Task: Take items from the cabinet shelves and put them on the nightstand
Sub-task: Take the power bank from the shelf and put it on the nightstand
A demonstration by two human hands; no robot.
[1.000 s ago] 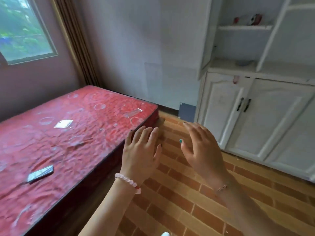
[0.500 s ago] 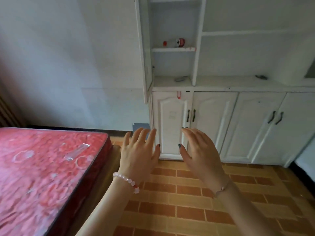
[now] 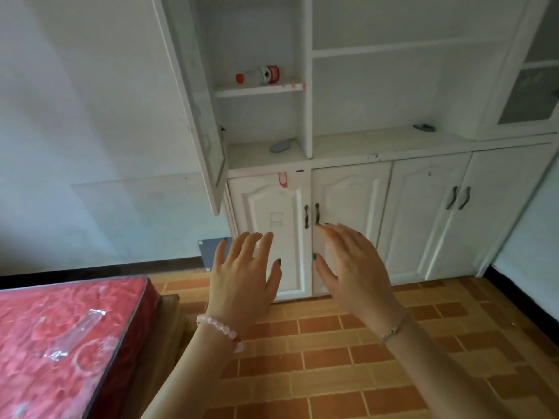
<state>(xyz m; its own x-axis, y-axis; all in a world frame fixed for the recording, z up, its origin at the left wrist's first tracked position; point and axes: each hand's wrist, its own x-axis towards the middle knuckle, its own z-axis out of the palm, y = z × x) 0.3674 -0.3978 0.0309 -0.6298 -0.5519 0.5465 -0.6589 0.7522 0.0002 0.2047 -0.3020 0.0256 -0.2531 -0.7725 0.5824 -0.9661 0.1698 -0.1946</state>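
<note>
A white cabinet (image 3: pixel 348 155) fills the wall ahead, its upper left door (image 3: pixel 196 95) swung open. On the small upper shelf lies a clear plastic bottle (image 3: pixel 258 75) with a red cap and red label. A grey flat object (image 3: pixel 281 145) rests on the counter shelf below it, and a small dark object (image 3: pixel 424 127) lies further right on the same counter. My left hand (image 3: pixel 243 276) and my right hand (image 3: pixel 351 267) are raised side by side in front of the lower doors, fingers spread, both holding nothing. No nightstand is in view.
A bed with a red mattress (image 3: pixel 60 337) stands at the lower left, a clear plastic wrapper (image 3: pixel 75 334) lying on it. Brick-patterned floor tiles (image 3: pixel 363 358) stretch between me and the cabinet. A grey panel (image 3: pixel 211 252) leans on the wall by the cabinet's left side.
The view has swung right and up, from the bed to the cabinet, which now looks closer. Both hands stay raised and spread, holding nothing.
</note>
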